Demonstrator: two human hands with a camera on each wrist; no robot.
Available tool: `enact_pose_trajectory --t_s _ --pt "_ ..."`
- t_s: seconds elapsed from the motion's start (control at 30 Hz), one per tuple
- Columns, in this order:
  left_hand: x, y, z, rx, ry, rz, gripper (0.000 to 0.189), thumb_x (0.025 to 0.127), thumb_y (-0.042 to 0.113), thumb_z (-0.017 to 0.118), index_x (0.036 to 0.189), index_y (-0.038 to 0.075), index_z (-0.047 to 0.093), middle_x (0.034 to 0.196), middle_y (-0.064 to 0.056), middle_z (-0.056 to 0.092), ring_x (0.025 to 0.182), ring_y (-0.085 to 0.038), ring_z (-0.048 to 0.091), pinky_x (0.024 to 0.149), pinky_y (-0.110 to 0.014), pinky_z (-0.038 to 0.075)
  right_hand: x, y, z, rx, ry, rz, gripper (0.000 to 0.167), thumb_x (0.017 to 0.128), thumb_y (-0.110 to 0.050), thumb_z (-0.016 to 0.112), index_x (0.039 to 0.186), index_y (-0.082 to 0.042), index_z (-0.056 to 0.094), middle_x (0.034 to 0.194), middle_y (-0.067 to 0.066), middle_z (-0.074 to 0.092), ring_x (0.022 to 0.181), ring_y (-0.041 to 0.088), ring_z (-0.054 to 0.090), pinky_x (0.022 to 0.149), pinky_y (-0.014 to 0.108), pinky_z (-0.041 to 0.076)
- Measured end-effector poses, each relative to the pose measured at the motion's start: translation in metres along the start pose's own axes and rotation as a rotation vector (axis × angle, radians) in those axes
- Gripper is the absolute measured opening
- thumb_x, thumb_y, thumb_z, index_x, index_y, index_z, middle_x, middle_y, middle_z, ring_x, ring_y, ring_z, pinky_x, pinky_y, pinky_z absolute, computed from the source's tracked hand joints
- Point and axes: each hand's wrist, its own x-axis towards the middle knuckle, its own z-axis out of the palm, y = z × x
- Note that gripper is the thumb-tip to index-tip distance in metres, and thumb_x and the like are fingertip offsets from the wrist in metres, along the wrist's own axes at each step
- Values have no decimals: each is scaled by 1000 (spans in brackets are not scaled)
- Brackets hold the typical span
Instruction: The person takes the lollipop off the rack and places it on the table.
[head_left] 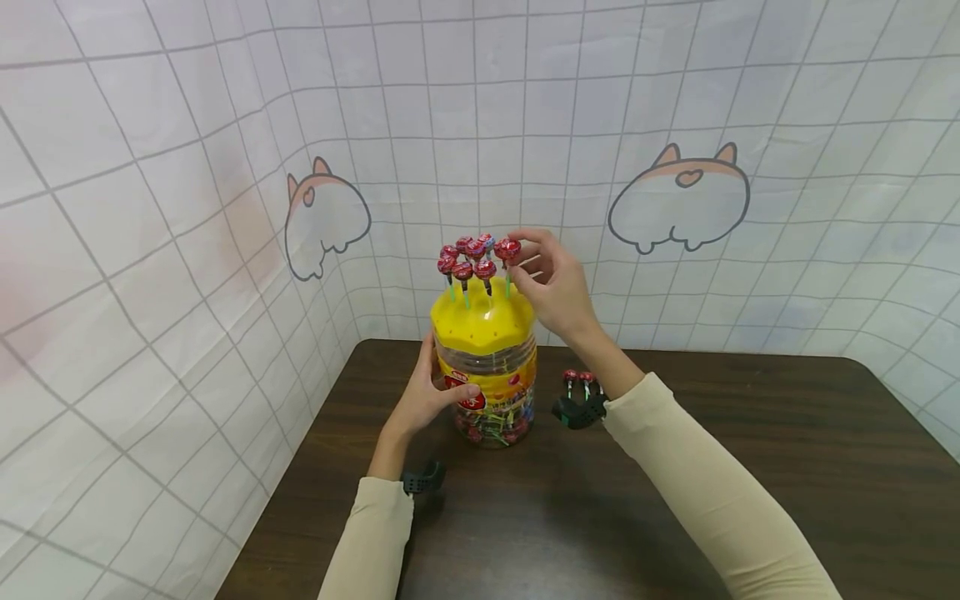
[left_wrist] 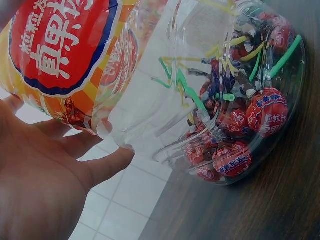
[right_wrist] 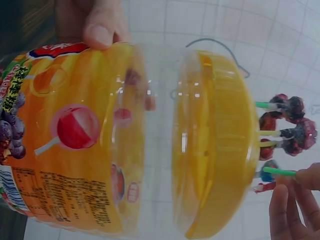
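Observation:
A clear plastic candy jar [head_left: 498, 387] with a yellow lid [head_left: 483, 325] stands upright on the table. My left hand [head_left: 423, 396] grips its left side, thumb across the front label; the left wrist view shows the fingers spread along the wall. Several red-wrapped lollipops [head_left: 462, 272] stand stick-down in the lid. At the lid's right edge, my right hand [head_left: 551, 279] pinches another lollipop [head_left: 507, 249] with a green stick [right_wrist: 280, 171]. Whether that stick's lower end sits in a hole I cannot tell. Wrapped candies [left_wrist: 267, 111] with green and yellow sticks lie in the jar's bottom.
A few lollipops [head_left: 586, 379] lie on the dark wooden table [head_left: 735, 467], right of the jar and partly behind the right wrist's black band [head_left: 579, 412]. A white gridded cloth [head_left: 487, 108] with animal drawings hangs behind and along the left side.

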Motion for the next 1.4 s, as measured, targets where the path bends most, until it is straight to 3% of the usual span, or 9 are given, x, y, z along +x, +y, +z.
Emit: enact_pose_trajectory --t_s 0.37,0.9,1.1,1.4 --pt "0 0 1 -8 -1 2 106 88 26 82 159 49 8 155 -3 40 136 -30 51 108 -53 51 -7 -4 -12 49 -7 -25 39 95 -1 66 132 -8 63 102 18 64 82 30 67 72 20 57" --pt "1 1 2 -29 -7 8 106 89 20 81 160 48 8 156 -3 40 137 -29 51 110 -54 48 -24 5 -29 97 -40 9 39 93 4 64 131 -5 63 104 24 63 75 27 67 65 30 62" --pt "1 2 3 -32 -11 11 106 88 21 82 160 46 8 156 -4 40 138 -30 50 111 -54 48 -30 8 -35 111 -48 59 39 94 4 63 132 -7 63 107 21 62 76 17 66 65 27 61" --pt "2 0 1 -18 -4 9 105 89 23 81 160 47 9 155 -3 40 137 -30 50 109 -54 49 -37 19 -47 93 -39 95 37 96 1 63 132 -7 60 105 19 61 82 33 66 65 34 63"
